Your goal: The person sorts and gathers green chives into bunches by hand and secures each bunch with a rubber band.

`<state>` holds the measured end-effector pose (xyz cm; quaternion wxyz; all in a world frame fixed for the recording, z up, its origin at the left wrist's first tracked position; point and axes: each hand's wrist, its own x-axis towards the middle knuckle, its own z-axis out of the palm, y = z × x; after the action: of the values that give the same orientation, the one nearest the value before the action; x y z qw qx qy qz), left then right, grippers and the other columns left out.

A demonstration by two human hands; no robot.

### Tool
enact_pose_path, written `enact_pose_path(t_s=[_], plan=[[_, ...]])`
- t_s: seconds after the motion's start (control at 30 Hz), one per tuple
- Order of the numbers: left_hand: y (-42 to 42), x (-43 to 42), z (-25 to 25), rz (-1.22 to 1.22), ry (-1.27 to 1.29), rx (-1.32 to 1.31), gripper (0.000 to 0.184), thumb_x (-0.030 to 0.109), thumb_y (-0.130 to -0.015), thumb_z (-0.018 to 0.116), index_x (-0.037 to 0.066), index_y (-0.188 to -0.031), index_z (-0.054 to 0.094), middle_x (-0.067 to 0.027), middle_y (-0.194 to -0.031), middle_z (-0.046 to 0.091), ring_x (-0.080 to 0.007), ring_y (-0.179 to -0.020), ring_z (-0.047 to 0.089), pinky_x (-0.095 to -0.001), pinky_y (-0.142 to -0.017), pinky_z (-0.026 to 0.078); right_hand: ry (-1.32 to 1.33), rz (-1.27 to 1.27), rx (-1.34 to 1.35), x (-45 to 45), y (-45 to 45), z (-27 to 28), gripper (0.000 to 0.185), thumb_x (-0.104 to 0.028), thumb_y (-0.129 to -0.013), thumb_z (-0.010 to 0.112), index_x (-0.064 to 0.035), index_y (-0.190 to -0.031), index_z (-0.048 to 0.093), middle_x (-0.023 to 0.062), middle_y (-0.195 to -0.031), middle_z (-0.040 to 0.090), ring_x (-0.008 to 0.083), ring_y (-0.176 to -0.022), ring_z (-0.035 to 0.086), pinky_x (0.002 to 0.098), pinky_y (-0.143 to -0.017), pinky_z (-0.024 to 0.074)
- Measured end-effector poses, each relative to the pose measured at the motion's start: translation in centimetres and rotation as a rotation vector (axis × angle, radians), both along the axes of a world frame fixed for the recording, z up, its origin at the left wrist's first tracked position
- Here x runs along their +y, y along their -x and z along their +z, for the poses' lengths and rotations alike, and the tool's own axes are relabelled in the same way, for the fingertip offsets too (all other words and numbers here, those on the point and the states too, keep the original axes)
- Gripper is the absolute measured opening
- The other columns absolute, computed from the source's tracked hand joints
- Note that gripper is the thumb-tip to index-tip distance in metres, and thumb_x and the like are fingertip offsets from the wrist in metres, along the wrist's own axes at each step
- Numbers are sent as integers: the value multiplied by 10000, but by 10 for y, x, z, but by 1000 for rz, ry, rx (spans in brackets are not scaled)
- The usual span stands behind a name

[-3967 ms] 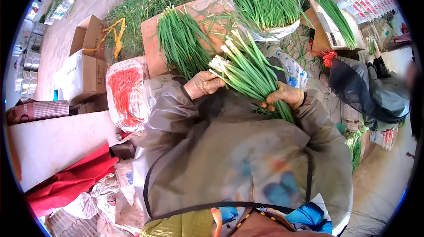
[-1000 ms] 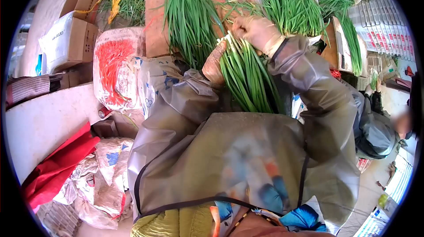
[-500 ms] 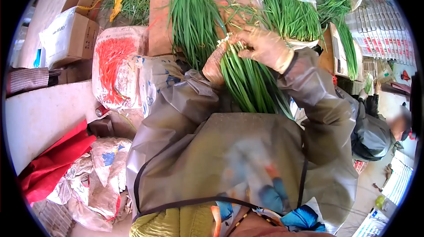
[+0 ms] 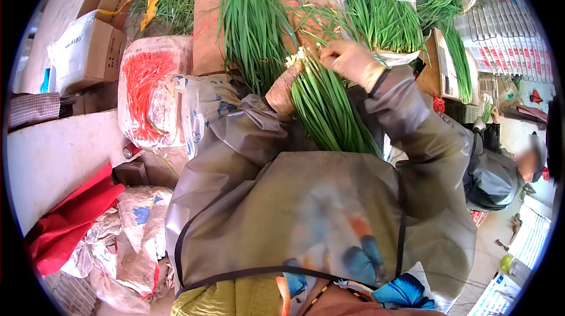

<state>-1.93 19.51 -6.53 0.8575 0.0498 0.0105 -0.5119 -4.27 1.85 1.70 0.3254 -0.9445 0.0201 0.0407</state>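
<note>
A bunch of garlic chives slants in front of my chest, pale stem ends up and green leaves trailing toward my apron. My left hand, in a soiled glove, is wrapped round the bunch just below the stem ends. Beside those ends, my gloved right hand has its fingers pinched together; whatever is between them is too small to make out. A larger pile of garlic chives lies on the brown board beyond my left hand, with loose trimmings to its right.
Red ties lie on a packed sack at left. Cardboard boxes stand behind it. More chives sit in clear plastic at the back right. A co-worker holding greens is at far right.
My right hand has drawn its fingers in from a spread over the stem ends to a pinch, shifting slightly right. My left hand keeps its hold on the bunch.
</note>
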Motion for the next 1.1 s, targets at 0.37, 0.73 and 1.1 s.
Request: enact_pose_path(t_s=[0.37,0.73,1.1], plan=[[-5,-2,9,-29,158,-141,624,333,-839,605,48,-1326,340,-170,-1216,513,-318,-1078,532,-433,-899,466,-1151,-380,72,-50,22,-4,78,-96,-819,576,-56,-885,578,27,-779,543,113,-720,523,227,-627,430],[3,0,-7,8,-228,-255,645,562,-919,250,72,-1325,359,-112,-1268,467,-273,-1118,490,-386,-951,408,-180,592,342,40,-60,2,436,-394,-925,449,-70,-1200,547,72,-1113,619,193,-1020,578,301,-909,431],[25,2,1,-264,-159,-130,526,175,-762,658,-39,-1207,475,-120,-958,616,-261,-949,559,-384,-892,421,239,320,204,41,-53,1,201,-277,-813,543,-127,-917,627,95,-806,638,267,-786,610,377,-717,479]])
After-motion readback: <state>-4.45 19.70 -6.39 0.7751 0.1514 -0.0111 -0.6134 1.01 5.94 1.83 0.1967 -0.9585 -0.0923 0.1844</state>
